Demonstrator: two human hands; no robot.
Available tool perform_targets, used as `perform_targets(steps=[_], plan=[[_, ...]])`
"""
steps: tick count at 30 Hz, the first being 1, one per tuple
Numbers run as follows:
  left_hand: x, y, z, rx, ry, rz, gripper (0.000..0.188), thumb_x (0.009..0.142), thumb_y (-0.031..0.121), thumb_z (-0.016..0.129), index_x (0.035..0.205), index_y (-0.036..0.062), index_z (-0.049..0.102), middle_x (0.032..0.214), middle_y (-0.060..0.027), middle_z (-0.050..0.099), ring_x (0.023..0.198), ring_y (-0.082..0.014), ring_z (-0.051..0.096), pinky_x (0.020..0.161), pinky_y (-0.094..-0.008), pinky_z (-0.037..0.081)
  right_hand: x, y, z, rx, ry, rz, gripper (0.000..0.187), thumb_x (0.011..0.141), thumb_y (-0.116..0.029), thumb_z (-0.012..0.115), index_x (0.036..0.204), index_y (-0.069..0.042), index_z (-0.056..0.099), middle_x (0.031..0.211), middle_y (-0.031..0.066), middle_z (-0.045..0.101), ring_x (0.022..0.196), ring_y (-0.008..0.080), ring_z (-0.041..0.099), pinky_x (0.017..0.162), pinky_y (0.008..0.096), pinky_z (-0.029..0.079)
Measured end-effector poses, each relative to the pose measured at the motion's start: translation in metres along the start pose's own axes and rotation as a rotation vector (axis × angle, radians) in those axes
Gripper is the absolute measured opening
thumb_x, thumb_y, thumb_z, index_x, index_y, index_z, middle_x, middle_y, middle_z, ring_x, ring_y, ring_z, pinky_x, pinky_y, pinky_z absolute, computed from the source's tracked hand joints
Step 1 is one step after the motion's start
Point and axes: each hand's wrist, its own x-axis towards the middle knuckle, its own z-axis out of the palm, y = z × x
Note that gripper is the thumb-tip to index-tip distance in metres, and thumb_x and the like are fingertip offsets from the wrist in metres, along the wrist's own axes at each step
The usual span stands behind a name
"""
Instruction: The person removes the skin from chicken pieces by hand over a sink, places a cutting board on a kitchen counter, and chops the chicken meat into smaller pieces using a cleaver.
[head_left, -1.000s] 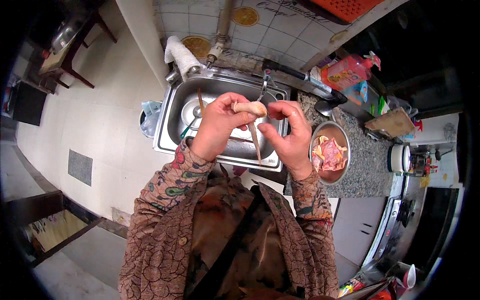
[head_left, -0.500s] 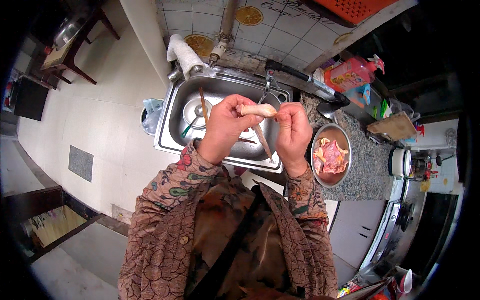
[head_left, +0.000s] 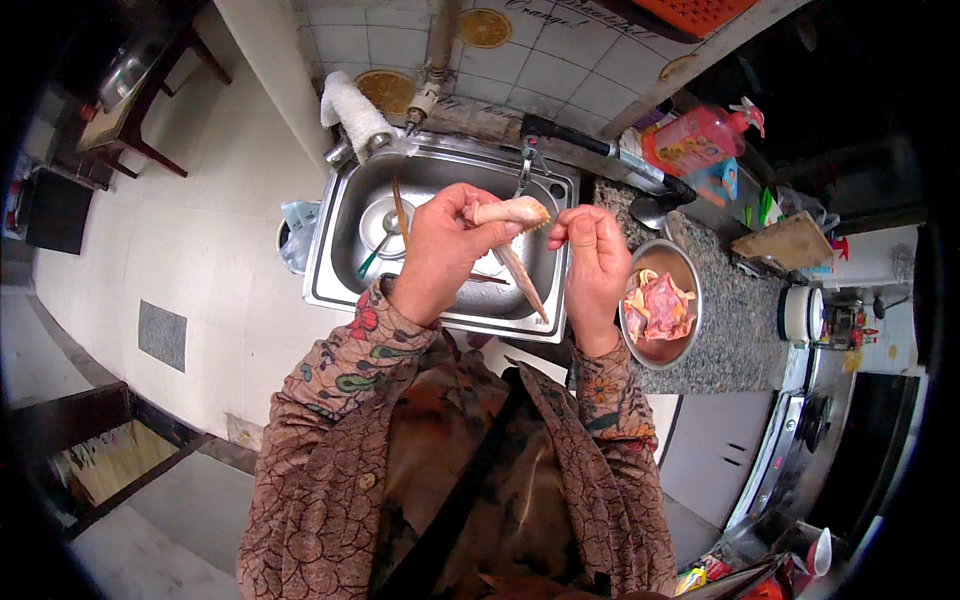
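Over the sink [head_left: 322,284], my left hand [head_left: 445,250] grips a raw poultry wing [head_left: 512,210]. Its thick, pale part points right, past my fingertips, and a long thin part hangs down toward the sink's front rim. Just right of the wing's thick end is my right hand [head_left: 592,260], its thumb and fingers pinched together, a small gap from the wing. Whatever sits in that pinch is too small to make out. Right of this hand stands a steel bowl [head_left: 648,354] with raw, pinkish meat [head_left: 664,305] and yellowish skin in it.
In the sink lie a white dish [head_left: 372,222], a green-handled spoon [head_left: 374,256] and chopsticks [head_left: 401,212]. The faucet [head_left: 527,165] rises behind my hands. A white towel [head_left: 355,112] hangs at the back left. A pink pump bottle [head_left: 695,140] and a cutting board [head_left: 785,243] stand right.
My right hand has come away from the wing's thick end and moved slightly right, leaving a gap. My left hand keeps its hold on the wing. The whole view has shifted a little.
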Motion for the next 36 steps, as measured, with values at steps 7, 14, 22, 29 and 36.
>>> perform_targets(steps=[7,14,22,29,36], plan=[[0.002,0.002,0.001,0.096,0.034,0.089,0.020,0.073,-0.001,0.070,0.086,-0.0007,0.055,0.079,-0.0043,0.061,0.069,-0.0074,0.057,0.060,-0.0203,0.048,-0.001,-0.017,0.004,-0.564,0.002,-0.306,0.009,0.081,-0.004,0.062,0.089,0.000,0.061,0.077,0.0088,0.061,0.070,0.0165,0.061,0.062,0.0257,0.048],[-0.001,0.005,0.005,0.111,0.020,0.060,0.019,0.073,0.002,0.069,0.085,0.0032,0.054,0.076,0.0005,0.056,0.065,-0.0046,0.052,0.054,-0.0177,0.041,0.005,-0.011,0.002,-0.666,-0.001,-0.347,0.004,0.076,-0.002,0.061,0.079,-0.002,0.058,0.071,0.0077,0.059,0.061,0.0180,0.057,0.057,0.0273,0.046],[0.002,0.005,0.002,0.094,0.021,0.005,0.019,0.075,0.008,0.071,0.082,0.0032,0.055,0.073,0.0009,0.057,0.061,-0.0033,0.049,0.051,-0.0175,0.038,0.006,0.000,-0.007,-0.514,0.019,-0.060,0.009,0.077,-0.006,0.062,0.084,-0.001,0.061,0.073,0.0074,0.061,0.065,0.0124,0.059,0.061,0.0242,0.047],[0.005,0.001,0.001,0.106,0.014,-0.033,0.019,0.076,0.012,0.071,0.082,0.0062,0.054,0.069,0.0021,0.053,0.053,-0.0025,0.043,0.045,-0.0170,0.034,0.007,0.000,0.001,-0.508,-0.041,-0.183,0.011,0.078,-0.006,0.063,0.086,0.001,0.061,0.075,0.0082,0.063,0.067,0.0145,0.061,0.063,0.0255,0.048],[0.008,-0.003,0.004,0.079,-0.029,-0.050,0.020,0.075,0.013,0.072,0.080,0.0062,0.054,0.067,0.0031,0.053,0.051,-0.0019,0.042,0.044,-0.0167,0.032,0.007,0.008,-0.012,-0.311,-0.063,0.109,0.010,0.084,-0.009,0.057,0.086,0.001,0.059,0.070,0.0023,0.059,0.062,0.0070,0.053,0.057,0.0218,0.044]])
